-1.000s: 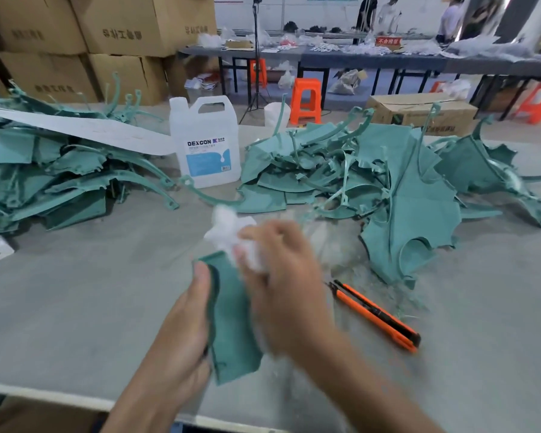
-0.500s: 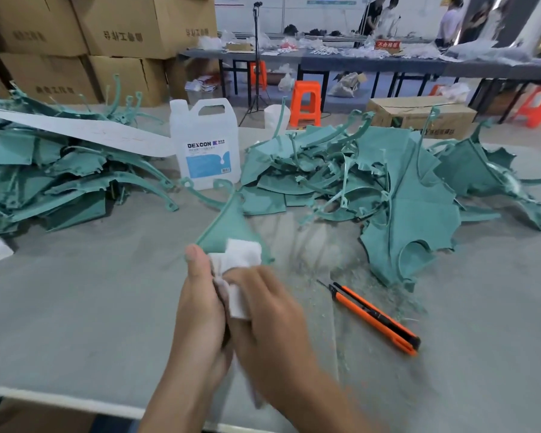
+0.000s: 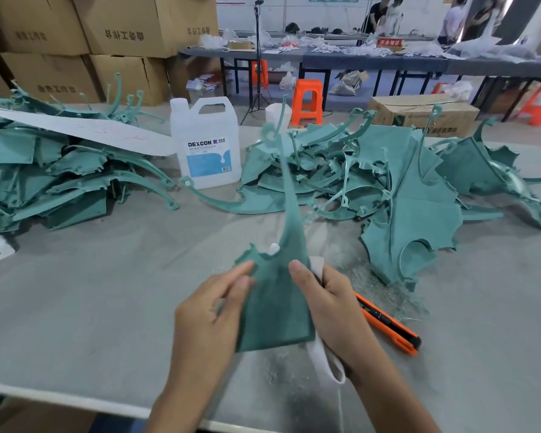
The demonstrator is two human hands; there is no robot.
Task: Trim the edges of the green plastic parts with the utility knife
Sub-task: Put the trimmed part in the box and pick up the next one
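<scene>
Green part [image 3: 275, 307] pinched by left hand [image 3: 206, 320] and right hand [image 3: 331, 314] | jug [image 3: 205, 126] label: DEXCON

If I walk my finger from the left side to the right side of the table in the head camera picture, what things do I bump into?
Left pile of green parts → white jug → held green part → orange utility knife.

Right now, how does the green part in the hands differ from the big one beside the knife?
The held part is narrow, tapering to a thin hooked tip; the big part is broad and fan-shaped. The left hand and right hand hold the held part upright; the big part lies on the table. Both are teal plastic.
</scene>
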